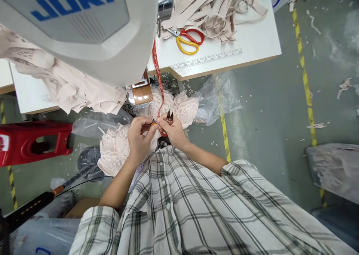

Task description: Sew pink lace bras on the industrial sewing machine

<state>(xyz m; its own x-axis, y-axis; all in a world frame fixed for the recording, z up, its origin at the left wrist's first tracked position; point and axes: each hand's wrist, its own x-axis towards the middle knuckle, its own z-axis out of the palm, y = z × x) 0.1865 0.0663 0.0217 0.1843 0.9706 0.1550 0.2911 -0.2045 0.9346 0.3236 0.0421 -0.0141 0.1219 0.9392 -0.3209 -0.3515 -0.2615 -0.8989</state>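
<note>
Close together in front of my shirt, both hands are closed. My left hand [140, 136] pinches a small dark and yellow piece [153, 123], too small to name. My right hand [175, 131] has its thumb and finger tips at that same spot. Dark blades of thread snips [169, 116] poke up out of the right hand; its fingers hide the handles. A red cord [158, 73] runs from the machine down to the hands, with more red below them. Pale pink lace bras [114, 150] lie under and beside the hands.
A white JUKI sewing machine [134, 42] looms above. On the white table [258, 38] lie red-and-yellow scissors [189, 42], a ruler [207, 59] and beige strips [213, 8]. Pale pink fabric [75, 83] is piled left, above a red plastic stool [33, 143]. Plastic bags [218, 98] hang right.
</note>
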